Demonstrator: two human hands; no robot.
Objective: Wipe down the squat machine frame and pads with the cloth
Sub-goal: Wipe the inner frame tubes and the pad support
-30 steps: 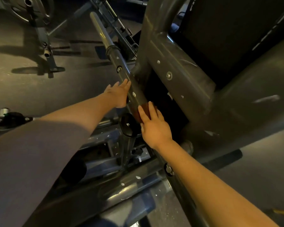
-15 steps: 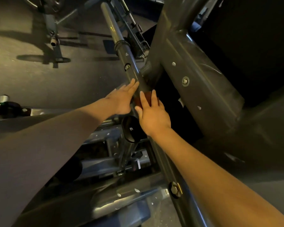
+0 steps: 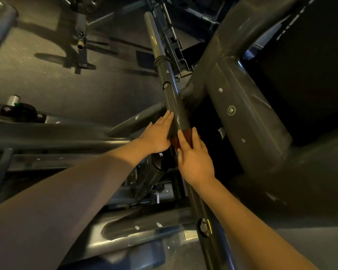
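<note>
Two hands are in view, both flat and neither clenched. The left hand (image 3: 156,134) lies with straight fingers together, their tips touching the left flank of the slanted frame tube (image 3: 173,98), gripping nothing. The right hand (image 3: 196,161) has its fingers extended and slightly spread, pressing the single reddish-brown cloth (image 3: 187,135) onto the tube. The cloth sits under those fingers, at 12 o'clock from the knuckles and at 3 o'clock from the left hand, with only a small patch showing. One tube runs from 12 o'clock down toward 6 o'clock. Beside it at 3 o'clock rises the broad frame plate (image 3: 248,133) carrying one round bolt (image 3: 231,110); a second, hexagonal bolt (image 3: 203,227) sits on the tube at 6 o'clock. One dark pad (image 3: 310,75) fills the view at 2 o'clock.
</note>
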